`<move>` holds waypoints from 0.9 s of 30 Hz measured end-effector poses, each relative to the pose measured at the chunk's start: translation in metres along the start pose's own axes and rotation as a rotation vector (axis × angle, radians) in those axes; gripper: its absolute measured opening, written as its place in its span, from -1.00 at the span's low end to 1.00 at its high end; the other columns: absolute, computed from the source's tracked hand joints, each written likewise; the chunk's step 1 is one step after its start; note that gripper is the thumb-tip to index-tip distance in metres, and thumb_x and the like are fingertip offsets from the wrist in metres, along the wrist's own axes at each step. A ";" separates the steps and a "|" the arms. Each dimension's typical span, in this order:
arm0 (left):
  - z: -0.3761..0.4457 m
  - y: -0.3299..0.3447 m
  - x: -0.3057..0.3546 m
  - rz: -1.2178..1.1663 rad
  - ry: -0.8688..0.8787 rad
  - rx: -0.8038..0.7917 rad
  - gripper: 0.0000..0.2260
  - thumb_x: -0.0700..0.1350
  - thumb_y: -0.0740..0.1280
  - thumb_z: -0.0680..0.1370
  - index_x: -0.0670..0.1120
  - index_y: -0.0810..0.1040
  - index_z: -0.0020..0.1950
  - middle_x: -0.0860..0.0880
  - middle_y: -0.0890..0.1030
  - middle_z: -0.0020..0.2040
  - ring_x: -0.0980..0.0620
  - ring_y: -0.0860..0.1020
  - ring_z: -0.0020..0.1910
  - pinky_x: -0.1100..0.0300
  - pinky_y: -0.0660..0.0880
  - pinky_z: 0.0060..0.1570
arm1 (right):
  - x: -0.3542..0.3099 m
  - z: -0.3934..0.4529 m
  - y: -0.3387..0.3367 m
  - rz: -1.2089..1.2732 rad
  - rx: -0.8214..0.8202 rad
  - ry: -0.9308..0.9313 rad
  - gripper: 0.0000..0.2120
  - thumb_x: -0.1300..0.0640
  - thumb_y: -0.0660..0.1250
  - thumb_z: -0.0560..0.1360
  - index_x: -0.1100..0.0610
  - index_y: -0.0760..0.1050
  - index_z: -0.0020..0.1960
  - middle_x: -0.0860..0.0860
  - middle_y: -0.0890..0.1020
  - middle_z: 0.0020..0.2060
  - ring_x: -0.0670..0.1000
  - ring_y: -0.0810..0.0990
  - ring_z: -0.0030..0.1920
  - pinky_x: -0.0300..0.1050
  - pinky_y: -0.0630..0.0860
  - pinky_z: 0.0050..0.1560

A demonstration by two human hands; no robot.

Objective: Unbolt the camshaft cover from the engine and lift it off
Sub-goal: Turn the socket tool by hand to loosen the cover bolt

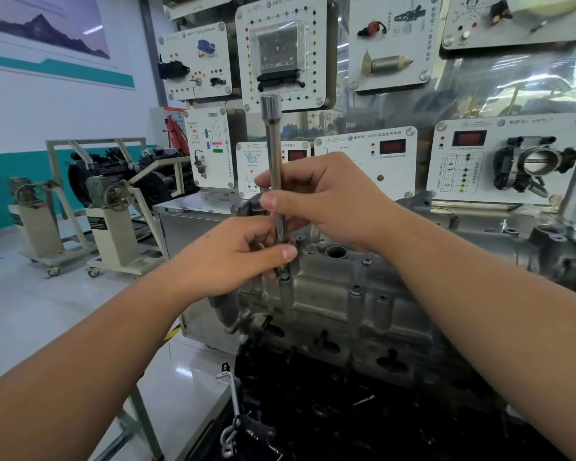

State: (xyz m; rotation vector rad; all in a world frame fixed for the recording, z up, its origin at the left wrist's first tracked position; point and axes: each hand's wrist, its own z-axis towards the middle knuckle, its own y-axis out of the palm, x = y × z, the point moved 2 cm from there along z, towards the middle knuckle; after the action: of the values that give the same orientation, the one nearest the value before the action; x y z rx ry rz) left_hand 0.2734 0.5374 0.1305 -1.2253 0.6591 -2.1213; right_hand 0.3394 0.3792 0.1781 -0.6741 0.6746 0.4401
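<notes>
The grey cast-aluminium camshaft cover point(373, 287) sits on top of the dark engine block point(346, 410) in the middle of the view. A long steel extension bar point(274, 151) stands nearly upright over the cover's near left corner, its lower tip on a bolt point(284, 277). My right hand point(326, 197) pinches the bar at mid-length. My left hand point(233, 257) closes around the bar's lower end just above the bolt; a thin tan stick shows between its fingers. The bar's knurled top end is free.
A clear board with white sensor and throttle-body training panels point(499, 158) rises right behind the engine. A steel cabinet point(193, 227) stands at the left rear. Engines on wheeled stands point(113, 207) sit across the floor to the left. A metal rod with a clip point(230, 394) hangs at the engine's front left.
</notes>
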 end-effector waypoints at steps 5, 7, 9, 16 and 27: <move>0.000 -0.008 -0.003 0.012 -0.044 -0.132 -0.62 0.11 0.29 0.54 -0.20 0.61 0.03 -0.02 0.71 -0.24 0.10 0.67 -0.25 0.17 0.59 -0.25 | -0.002 -0.001 -0.004 0.039 -0.095 0.027 -0.79 0.23 0.41 0.57 -0.06 0.61 0.09 0.14 0.73 -0.12 0.15 0.73 -0.03 -0.01 0.69 -0.01; 0.000 -0.006 -0.002 0.010 -0.036 -0.105 -0.71 0.10 0.32 0.54 -0.12 0.62 0.02 0.01 0.70 -0.23 0.13 0.67 -0.25 0.19 0.59 -0.27 | -0.002 -0.002 -0.003 0.045 -0.098 0.023 -0.77 0.22 0.41 0.57 -0.07 0.60 0.12 0.16 0.72 -0.08 0.16 0.72 0.01 0.00 0.69 0.01; -0.001 -0.003 0.000 0.014 -0.029 -0.052 -0.65 0.17 0.33 0.48 -0.08 0.61 0.04 0.00 0.69 -0.24 0.16 0.67 -0.29 0.17 0.60 -0.29 | -0.002 -0.003 -0.001 0.019 -0.069 0.002 -0.76 0.19 0.44 0.55 -0.10 0.59 0.13 0.11 0.73 -0.08 0.17 0.71 0.03 0.08 0.68 0.06; -0.001 -0.001 0.002 -0.078 -0.061 -0.043 -0.72 0.15 0.35 0.47 0.00 0.63 0.05 0.04 0.67 -0.20 0.11 0.70 -0.20 0.08 0.60 -0.21 | -0.002 0.000 0.001 -0.035 0.007 -0.031 -0.88 0.18 0.45 0.54 -0.04 0.66 0.00 0.12 0.71 -0.16 0.07 0.71 -0.14 -0.04 0.70 -0.04; 0.001 0.001 -0.003 -0.108 0.021 -0.023 -0.94 0.13 0.42 0.52 0.30 0.66 -0.04 -0.06 0.68 -0.15 0.14 0.70 -0.20 0.14 0.65 -0.16 | -0.004 -0.003 -0.001 0.060 -0.038 -0.014 -0.75 0.24 0.43 0.55 -0.11 0.63 0.05 0.19 0.71 -0.04 0.15 0.72 0.02 0.02 0.68 0.04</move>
State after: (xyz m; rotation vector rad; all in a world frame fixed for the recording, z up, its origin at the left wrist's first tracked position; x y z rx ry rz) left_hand 0.2757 0.5383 0.1289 -1.2787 0.6409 -2.2240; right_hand 0.3357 0.3754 0.1799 -0.6879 0.6757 0.5137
